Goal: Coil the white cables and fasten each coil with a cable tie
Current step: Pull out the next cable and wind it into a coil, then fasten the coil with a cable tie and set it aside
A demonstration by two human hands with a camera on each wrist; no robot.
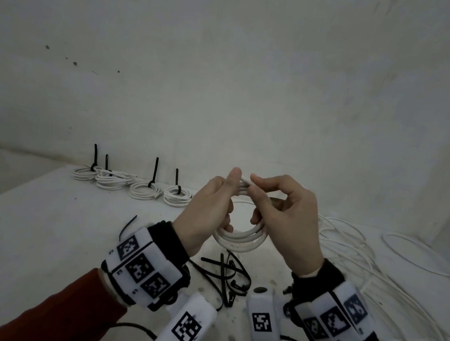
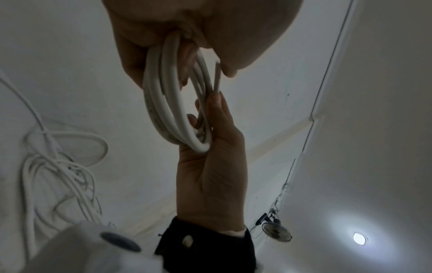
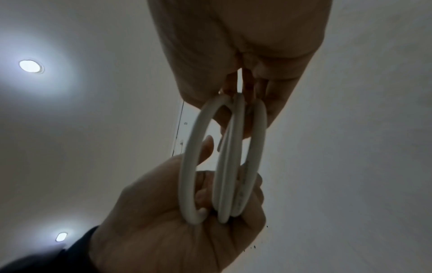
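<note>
A white cable coil point(image 1: 240, 238) of several loops hangs upright above the table between both hands. My left hand point(image 1: 212, 206) grips the coil's left side, fingers curled through the loops and thumb raised at the top. My right hand point(image 1: 279, 207) pinches the top of the coil with thumb and forefinger. In the left wrist view the coil point(image 2: 173, 110) runs from the left hand point(image 2: 187, 27) to the right hand point(image 2: 210, 162). In the right wrist view the loops point(image 3: 189, 166) spread apart, the left hand point(image 3: 163, 221) curled round their lower end. No tie is on this coil.
Several loose black cable ties point(image 1: 223, 272) lie on the table point(image 1: 34, 229) under the hands, one more tie point(image 1: 128, 226) to the left. Several tied coils point(image 1: 131, 185) sit by the back wall. A tangle of loose white cable point(image 1: 364, 264) covers the right side.
</note>
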